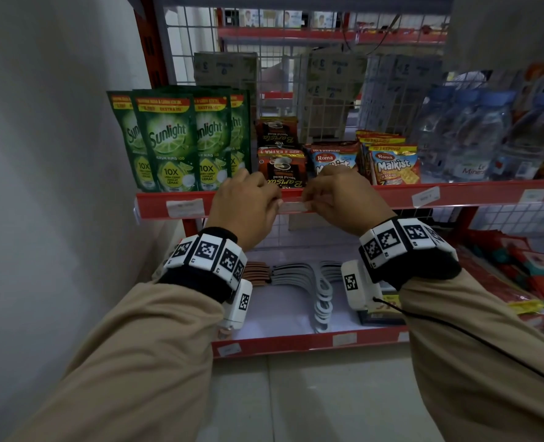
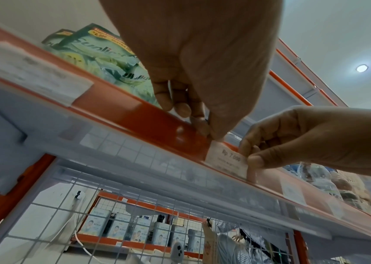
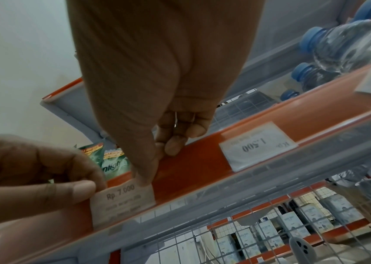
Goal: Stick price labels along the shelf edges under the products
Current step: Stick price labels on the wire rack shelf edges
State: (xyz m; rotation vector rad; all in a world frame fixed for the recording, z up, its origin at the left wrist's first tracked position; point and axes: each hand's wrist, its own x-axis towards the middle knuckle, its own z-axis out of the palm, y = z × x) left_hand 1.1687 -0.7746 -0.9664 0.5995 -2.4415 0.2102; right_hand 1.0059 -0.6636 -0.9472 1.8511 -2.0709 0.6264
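A white price label reading "Rp 7.000" lies against the red shelf edge, below the dark coffee packs. My left hand pinches the label's left end and my right hand pinches its right end. In the left wrist view the label sits flat on the strip, the left hand at its upper corner. The right wrist view shows the label with my right thumb on its top right corner and the left hand gripping the other end.
Green Sunlight pouches stand at the left, Malkist cracker packs and water bottles at the right. Other labels sit on the same edge. A lower shelf holds grey hangers. A wall is at the left.
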